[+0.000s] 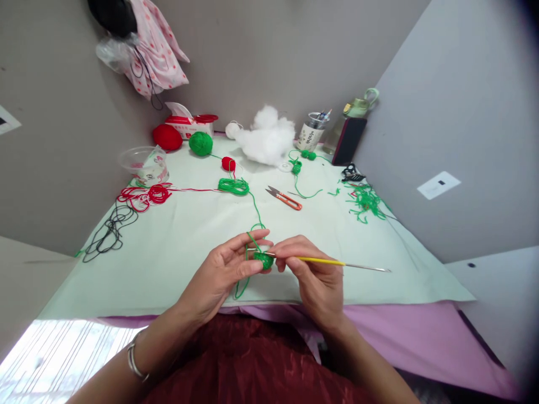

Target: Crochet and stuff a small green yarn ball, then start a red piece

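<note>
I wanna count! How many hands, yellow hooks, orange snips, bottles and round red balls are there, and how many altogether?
Hands: 2, left hand and right hand
Yellow hook: 1
Orange snips: 1
Bottle: 1
Red balls: 2, big red ball and small red ball
Total: 7

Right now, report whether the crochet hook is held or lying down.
Held: the right hand pinches the yellow-handled crochet hook, one end at the green crochet piece in the left hand.

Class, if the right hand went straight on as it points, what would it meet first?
Probably the green crocheted piece in the left hand, just ahead of the right hand; depth is unclear.
</note>
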